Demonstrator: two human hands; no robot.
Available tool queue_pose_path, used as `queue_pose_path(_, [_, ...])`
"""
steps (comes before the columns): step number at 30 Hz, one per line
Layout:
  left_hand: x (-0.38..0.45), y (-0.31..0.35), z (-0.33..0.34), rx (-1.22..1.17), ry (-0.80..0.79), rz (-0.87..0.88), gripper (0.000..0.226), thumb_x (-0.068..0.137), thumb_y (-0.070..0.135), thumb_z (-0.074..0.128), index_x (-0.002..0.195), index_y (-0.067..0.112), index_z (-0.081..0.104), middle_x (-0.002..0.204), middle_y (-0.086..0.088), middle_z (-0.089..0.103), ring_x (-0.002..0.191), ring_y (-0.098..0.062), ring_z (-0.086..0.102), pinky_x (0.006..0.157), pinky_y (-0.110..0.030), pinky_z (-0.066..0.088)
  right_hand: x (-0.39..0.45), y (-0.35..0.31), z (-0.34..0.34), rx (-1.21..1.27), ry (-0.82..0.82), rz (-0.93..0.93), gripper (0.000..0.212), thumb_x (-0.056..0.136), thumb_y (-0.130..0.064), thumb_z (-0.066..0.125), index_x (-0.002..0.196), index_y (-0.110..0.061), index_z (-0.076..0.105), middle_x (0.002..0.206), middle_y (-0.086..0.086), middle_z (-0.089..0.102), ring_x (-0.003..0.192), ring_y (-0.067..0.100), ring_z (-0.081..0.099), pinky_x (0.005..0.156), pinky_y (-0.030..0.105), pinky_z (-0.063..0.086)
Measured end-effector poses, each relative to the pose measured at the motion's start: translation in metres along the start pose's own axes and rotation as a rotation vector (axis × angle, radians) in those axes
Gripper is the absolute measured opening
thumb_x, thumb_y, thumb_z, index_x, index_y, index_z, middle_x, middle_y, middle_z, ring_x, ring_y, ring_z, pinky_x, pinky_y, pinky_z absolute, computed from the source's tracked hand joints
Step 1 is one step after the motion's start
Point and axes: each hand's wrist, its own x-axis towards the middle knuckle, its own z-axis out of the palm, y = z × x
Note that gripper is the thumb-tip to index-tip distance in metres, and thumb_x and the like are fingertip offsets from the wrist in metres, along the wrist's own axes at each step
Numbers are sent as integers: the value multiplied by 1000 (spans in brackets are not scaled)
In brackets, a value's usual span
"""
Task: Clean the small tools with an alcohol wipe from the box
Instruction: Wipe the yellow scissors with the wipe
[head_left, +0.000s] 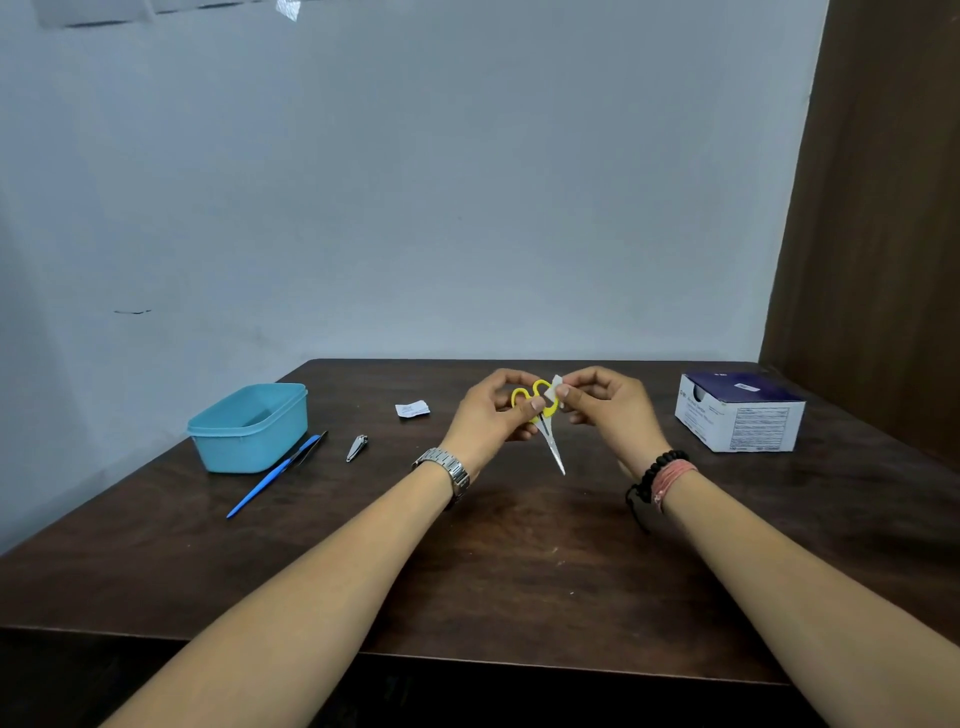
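Observation:
My left hand (491, 415) grips small yellow-handled scissors (540, 410) by the handles, above the table's middle, blades pointing down toward me. My right hand (605, 410) pinches a small white alcohol wipe (555, 391) and holds it against the right handle loop. The blue-and-white wipe box (740, 418) stands at the right. A nail clipper (357, 447), a blue-handled tool (270, 478) and a thin dark tool (314, 447) beside it lie on the table at the left.
A light blue plastic tub (249, 428) stands at the far left of the dark wooden table (519, 571). An opened white wipe wrapper (412, 409) lies behind the clipper. A wall runs close behind, and a brown panel rises at the right.

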Motion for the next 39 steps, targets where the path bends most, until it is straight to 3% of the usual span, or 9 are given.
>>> queue_pose_path(3, [-1, -1, 2, 46, -29, 22, 17, 89, 13, 67, 106, 14, 64, 84, -6, 69, 59, -10, 61, 61, -23, 53, 0, -2, -2, 22, 9, 1, 9, 86, -4, 69, 82, -12, 67, 75, 5, 71, 64, 8, 67, 57, 19, 52])
queue_pose_path(9, [5, -5, -6, 68, 91, -12, 24, 87, 18, 70, 107, 17, 56, 84, -4, 71, 63, -11, 61, 69, -31, 54, -3, -2, 3, 57, -64, 92, 6, 86, -3, 69, 86, -5, 63, 72, 9, 70, 64, 14, 67, 56, 20, 54])
queue_pose_path(14, [6, -6, -4, 71, 76, -16, 24, 87, 19, 70, 106, 16, 56, 81, -2, 71, 63, -10, 60, 67, -28, 53, -4, -5, 3, 104, -67, 115, 8, 86, -3, 69, 88, -3, 62, 69, 4, 71, 63, 11, 67, 57, 19, 54])
queue_pose_path(18, [3, -8, 1, -6, 13, -99, 40, 85, 22, 72, 119, 13, 52, 85, -7, 71, 66, -9, 62, 66, -24, 49, -3, -6, 5, 128, 5, 98, 7, 86, -3, 69, 85, -4, 62, 67, 1, 71, 59, 8, 64, 58, 19, 54])
queue_pose_path(21, [2, -12, 3, 117, -76, -130, 43, 86, 24, 71, 122, 15, 52, 86, -7, 74, 71, -9, 65, 70, -26, 51, -1, -5, 1, 146, 68, 85, 7, 86, -3, 69, 83, -5, 63, 68, 1, 72, 59, 8, 64, 60, 19, 55])
queue_pose_path(25, [4, -13, 0, 295, -92, -86, 34, 90, 24, 66, 121, 13, 59, 84, -4, 75, 72, -7, 65, 73, -25, 51, -3, -4, 2, 114, 34, 75, 9, 84, -2, 71, 82, -4, 62, 68, 5, 71, 59, 10, 65, 62, 20, 56])
queue_pose_path(32, [4, -16, 1, 423, -145, -42, 19, 96, 18, 53, 109, 15, 67, 79, 1, 73, 76, -17, 68, 78, -31, 52, -4, -2, 3, -60, -25, 1, 11, 81, -4, 75, 77, -9, 66, 71, 5, 71, 63, 14, 66, 65, 23, 56])
queue_pose_path(36, [3, -14, 4, 391, -164, -13, 19, 98, 12, 49, 103, 15, 67, 75, 3, 69, 67, -8, 61, 74, -29, 50, -6, 0, 4, -334, 2, -99, 9, 78, -12, 79, 75, -13, 70, 73, 1, 73, 65, 10, 69, 67, 23, 58])
queue_pose_path(39, [1, -13, 5, 329, -171, -19, 17, 98, 10, 50, 104, 16, 65, 74, 2, 69, 65, -5, 60, 71, -24, 51, -4, -2, 3, -431, 79, -167, 9, 77, -13, 78, 73, -14, 70, 71, -8, 72, 65, 2, 67, 65, 15, 53])
